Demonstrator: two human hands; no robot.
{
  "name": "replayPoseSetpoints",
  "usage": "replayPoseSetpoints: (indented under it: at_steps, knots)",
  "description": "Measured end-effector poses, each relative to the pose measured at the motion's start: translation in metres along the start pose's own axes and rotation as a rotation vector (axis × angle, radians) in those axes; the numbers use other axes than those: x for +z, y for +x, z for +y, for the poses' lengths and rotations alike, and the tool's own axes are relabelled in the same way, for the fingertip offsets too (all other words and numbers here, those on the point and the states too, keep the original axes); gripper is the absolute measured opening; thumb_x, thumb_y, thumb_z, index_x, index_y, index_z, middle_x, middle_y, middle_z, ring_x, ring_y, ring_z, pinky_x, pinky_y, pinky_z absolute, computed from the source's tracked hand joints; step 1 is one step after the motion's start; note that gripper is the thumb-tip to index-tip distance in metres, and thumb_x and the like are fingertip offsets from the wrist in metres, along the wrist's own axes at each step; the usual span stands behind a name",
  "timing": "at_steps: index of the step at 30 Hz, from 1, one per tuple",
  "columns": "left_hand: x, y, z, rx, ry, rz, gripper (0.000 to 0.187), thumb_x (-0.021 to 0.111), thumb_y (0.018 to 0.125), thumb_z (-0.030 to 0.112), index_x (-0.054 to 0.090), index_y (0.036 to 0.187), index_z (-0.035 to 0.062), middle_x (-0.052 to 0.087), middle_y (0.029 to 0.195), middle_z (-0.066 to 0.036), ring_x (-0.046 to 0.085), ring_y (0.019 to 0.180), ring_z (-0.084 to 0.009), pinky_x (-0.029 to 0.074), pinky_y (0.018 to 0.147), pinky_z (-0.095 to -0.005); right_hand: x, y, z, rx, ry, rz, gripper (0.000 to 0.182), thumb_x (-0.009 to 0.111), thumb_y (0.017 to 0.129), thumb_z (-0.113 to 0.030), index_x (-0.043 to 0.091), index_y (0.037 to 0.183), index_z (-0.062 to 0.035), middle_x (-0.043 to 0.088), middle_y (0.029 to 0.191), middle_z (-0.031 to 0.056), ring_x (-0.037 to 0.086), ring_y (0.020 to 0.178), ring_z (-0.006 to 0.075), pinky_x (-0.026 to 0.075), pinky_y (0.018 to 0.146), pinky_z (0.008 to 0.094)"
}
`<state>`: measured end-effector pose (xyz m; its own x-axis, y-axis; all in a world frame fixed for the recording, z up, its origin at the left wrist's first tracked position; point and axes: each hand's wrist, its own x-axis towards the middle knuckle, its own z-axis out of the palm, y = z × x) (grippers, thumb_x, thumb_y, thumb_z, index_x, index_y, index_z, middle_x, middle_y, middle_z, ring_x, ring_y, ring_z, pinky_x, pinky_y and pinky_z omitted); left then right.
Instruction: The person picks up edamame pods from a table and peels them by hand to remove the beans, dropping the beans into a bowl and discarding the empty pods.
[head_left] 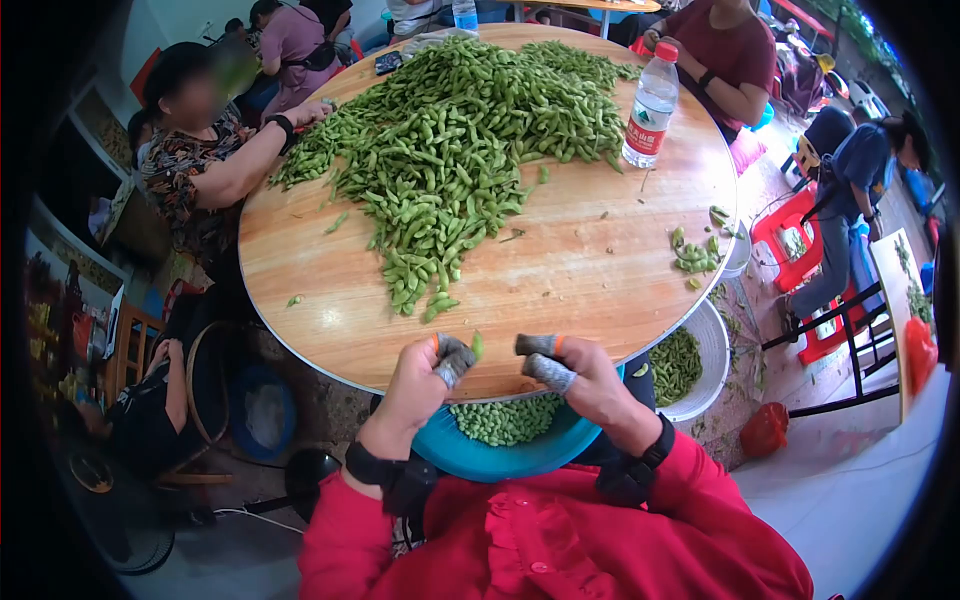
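Observation:
Above the table's near edge, my left hand [425, 375] has its thumb and fingers, in grey finger covers, pinched on a green pod [477, 346]. My right hand [590, 378] is a short way to the right, its covered thumb and finger close together; whether anything is between them is hidden. A big heap of green pods [450, 140] lies on the round wooden table [560, 270]. Beneath my hands, a blue basin [465, 465] on my lap side holds shelled green beans [505, 421].
A water bottle [652, 108] with a red cap stands at the heap's right. Loose pods [693, 255] lie near the right edge. A white basket [712, 340] of pods sits lower right. One person [205, 150] reaches in from the left; another [730, 60] sits at the far right.

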<state>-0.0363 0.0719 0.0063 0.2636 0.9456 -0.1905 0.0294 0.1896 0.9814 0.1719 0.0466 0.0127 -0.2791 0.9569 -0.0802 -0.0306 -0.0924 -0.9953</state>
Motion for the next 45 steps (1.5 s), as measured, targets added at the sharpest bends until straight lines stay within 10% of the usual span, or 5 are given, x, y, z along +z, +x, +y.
replayPoseSetpoints:
  at_steps: [25, 28, 32, 38, 45]
  knots:
    - [0.006, -0.016, 0.007, -0.316, -0.129, -0.455, 0.014, 0.058, 0.082, 0.015, 0.054, 0.084, 0.0019, 0.047, 0.062, 0.004, 0.041, 0.049, -0.0025, 0.031, 0.044, -0.0172, 0.008, -0.007, 0.002, 0.266, 0.199, -0.193, 0.018, 0.055, 0.085, -0.021, 0.058, 0.083, -0.0030, 0.054, 0.070, -0.0030, 0.044, 0.062, 0.0042, 0.037, 0.056, 0.0192]
    - [0.016, -0.017, 0.010, -0.241, -0.008, -0.350, 0.010, 0.057, 0.078, 0.009, 0.053, 0.084, 0.0011, 0.052, 0.063, -0.002, 0.048, 0.049, -0.0114, 0.037, 0.044, -0.0234, 0.012, -0.008, 0.004, 0.275, 0.186, -0.108, 0.014, 0.054, 0.084, -0.017, 0.057, 0.082, -0.0032, 0.053, 0.070, -0.0035, 0.044, 0.063, 0.0040, 0.037, 0.056, 0.0197]
    - [0.038, -0.034, 0.012, 0.566, 1.051, -0.019, 0.020, 0.055, 0.066, 0.002, 0.051, 0.085, -0.0030, 0.054, 0.070, -0.019, 0.054, 0.069, -0.0381, 0.043, 0.061, -0.0418, 0.014, -0.007, 0.011, 0.199, 0.149, -0.033, 0.012, 0.054, 0.084, -0.014, 0.057, 0.082, -0.0023, 0.053, 0.070, -0.0036, 0.044, 0.064, 0.0039, 0.038, 0.056, 0.0207]
    - [0.042, -0.033, -0.004, 0.550, 0.644, 0.036, 0.011, 0.054, 0.076, 0.006, 0.051, 0.084, -0.0001, 0.053, 0.064, -0.012, 0.053, 0.057, -0.0271, 0.042, 0.051, -0.0325, 0.015, -0.011, 0.018, 0.006, 0.249, -0.083, 0.012, 0.055, 0.084, -0.013, 0.055, 0.082, -0.0013, 0.054, 0.072, -0.0024, 0.045, 0.068, 0.0044, 0.039, 0.060, 0.0212]
    - [0.034, -0.040, -0.009, -0.124, -0.268, -0.140, 0.008, 0.049, 0.085, 0.010, 0.051, 0.079, 0.0042, 0.050, 0.061, 0.002, 0.043, 0.049, -0.0048, 0.033, 0.044, -0.0187, 0.011, -0.013, 0.016, -0.089, 0.170, -0.212, 0.007, 0.054, 0.083, -0.006, 0.055, 0.080, 0.0005, 0.052, 0.070, -0.0018, 0.045, 0.068, 0.0051, 0.039, 0.059, 0.0226]
